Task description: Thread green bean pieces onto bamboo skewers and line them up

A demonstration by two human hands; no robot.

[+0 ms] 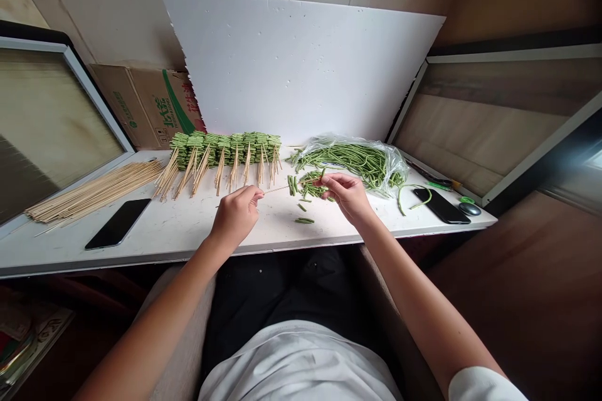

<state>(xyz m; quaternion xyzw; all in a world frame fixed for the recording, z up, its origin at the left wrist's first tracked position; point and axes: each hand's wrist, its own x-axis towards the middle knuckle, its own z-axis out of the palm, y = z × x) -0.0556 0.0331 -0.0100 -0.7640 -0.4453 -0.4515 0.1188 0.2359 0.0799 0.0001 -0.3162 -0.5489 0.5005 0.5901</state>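
My left hand [239,212] is closed on the end of a thin wooden skewer [276,188], which points to the right. Several short green bean pieces [292,185] are threaded near its far end. Between the thumb and fingers of my right hand [345,193] is another bean piece [323,173], close to the skewer's tip. A small heap of cut bean pieces [310,183] lies just behind, partly hidden by my right hand. A few loose pieces [305,220] rest on the white table [277,235] in front of it.
Finished bean skewers [226,153] are stacked at the back left, beside a pile of bare skewers [94,191]. A plastic bag of long beans [352,160] lies back right. Phones [118,223] lie left and right [442,205]. A white foam board [301,62] stands behind.
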